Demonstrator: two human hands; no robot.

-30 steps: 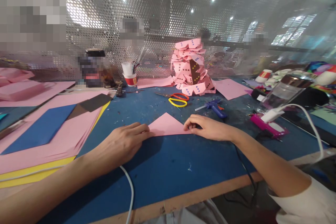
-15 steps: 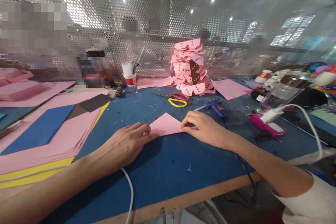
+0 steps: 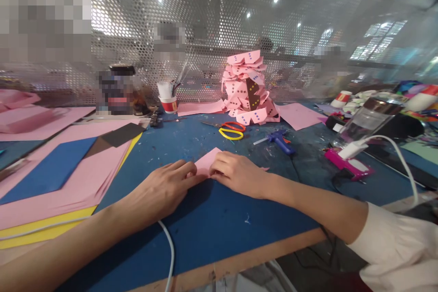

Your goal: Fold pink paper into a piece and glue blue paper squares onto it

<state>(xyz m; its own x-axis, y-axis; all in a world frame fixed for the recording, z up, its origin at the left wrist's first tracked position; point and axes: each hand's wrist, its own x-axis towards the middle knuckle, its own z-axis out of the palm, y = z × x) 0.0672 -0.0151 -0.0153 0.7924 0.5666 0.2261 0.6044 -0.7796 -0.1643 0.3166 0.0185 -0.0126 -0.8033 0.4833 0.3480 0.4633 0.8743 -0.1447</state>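
A folded pink sheet of paper [image 3: 207, 160] lies on the blue tabletop, its peak pointing away from me. My left hand [image 3: 174, 181] is closed on the paper's left end, thumb along the near fold. Close beside it, my right hand [image 3: 236, 172] pinches the same near edge around its middle and covers much of the sheet. A small pink tip shows beyond the right wrist. Past the paper lie scissors [image 3: 231, 133] with red and yellow handles and a blue glue gun [image 3: 281, 142].
A stack of folded pink pieces with dots [image 3: 244, 86] stands at the back. Pink sheets [image 3: 68, 198] with a blue sheet [image 3: 51, 169] on top lie left. A white cable [image 3: 168, 242] crosses the near edge. A clear jar [image 3: 374, 116] and pink device [image 3: 349, 164] sit right.
My right hand has slid left along the paper's near edge, from its right end to beside my left hand. My left hand has stayed in place.
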